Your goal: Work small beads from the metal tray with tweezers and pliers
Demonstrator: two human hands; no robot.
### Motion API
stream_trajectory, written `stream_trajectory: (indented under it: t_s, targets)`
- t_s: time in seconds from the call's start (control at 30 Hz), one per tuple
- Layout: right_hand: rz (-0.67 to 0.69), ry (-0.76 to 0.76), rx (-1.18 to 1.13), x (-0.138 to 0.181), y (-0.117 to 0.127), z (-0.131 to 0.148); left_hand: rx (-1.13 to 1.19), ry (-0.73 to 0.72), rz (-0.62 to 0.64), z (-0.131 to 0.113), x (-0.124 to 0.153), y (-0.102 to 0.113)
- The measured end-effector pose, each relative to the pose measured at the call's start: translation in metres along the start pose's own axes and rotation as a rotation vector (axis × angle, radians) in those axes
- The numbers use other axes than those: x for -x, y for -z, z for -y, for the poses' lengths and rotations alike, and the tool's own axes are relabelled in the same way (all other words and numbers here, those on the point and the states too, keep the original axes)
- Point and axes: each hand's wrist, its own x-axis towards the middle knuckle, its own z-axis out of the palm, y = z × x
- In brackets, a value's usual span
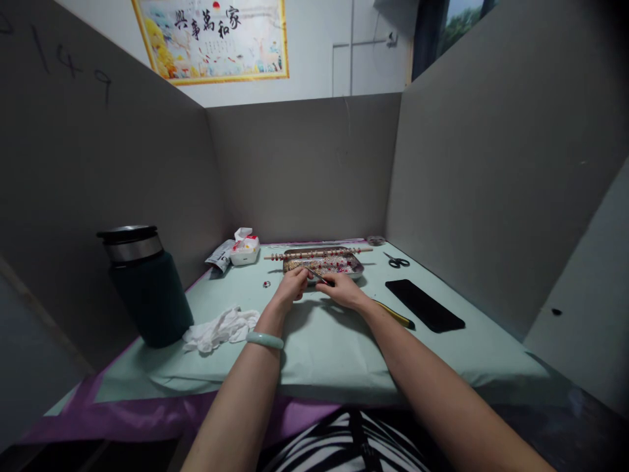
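Observation:
My left hand [293, 284] is closed in a pinch over the near edge of a metal tray [361, 270]; whatever is between its fingertips is too small to make out. My right hand [344, 290] is wrapped around a slim, pointed metal tool [318, 276], which looks like tweezers. Its tip meets the left fingertips. Loose beads in red, gold and clear colours cover the tray. Across its far side lies a wooden stick [320, 254] with several beaded rings on it. A small beaded ring [266, 284] rests on the table, left of my left hand.
Pliers with yellow-black handles [397, 315] lie partly behind my right forearm. To the right are a black phone [423, 305] and black scissors [396, 261]. A dark green flask [150, 292], crumpled white cloth [223, 330] and tissue pack [244, 250] stand left. Grey partitions [309, 170] enclose the table.

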Motion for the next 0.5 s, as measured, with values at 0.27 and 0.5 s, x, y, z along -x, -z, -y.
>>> stream_trajectory:
  t_s: [0.27, 0.5]
  targets:
    - [0.029, -0.005, -0.093, 0.002, 0.003, 0.003, 0.03, 0.014, 0.047, -0.002, 0.003, 0.0]
    - [0.182, -0.086, -0.353, 0.006, 0.014, 0.009, 0.098, -0.01, 0.182, -0.002, 0.005, 0.007]
